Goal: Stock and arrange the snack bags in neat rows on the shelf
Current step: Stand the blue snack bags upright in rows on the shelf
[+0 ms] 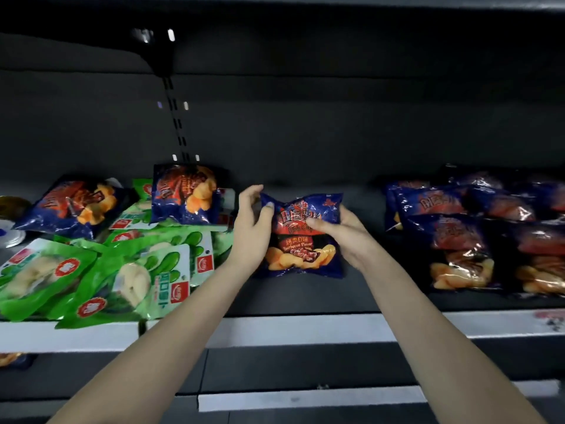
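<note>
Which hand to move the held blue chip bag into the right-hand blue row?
Right, likely: right hand grips the blue foil chip bag on the side nearest the blue bag row; left hand pinches its far corner.

On shelf, bag at middle, pile near it toward left end, rows apart at right end.

We read on blue bag, centre: "Barbecue Flavor" in pale script on dark panel, mid-face; Chinese characters 烤肉口味 directly above. Large red brand characters on upper face: we cannot resolve them; script line beneath likewise. Left, green bags: red seals with white marks, text illegible. Right, blue stack: lettering blurred.
</note>
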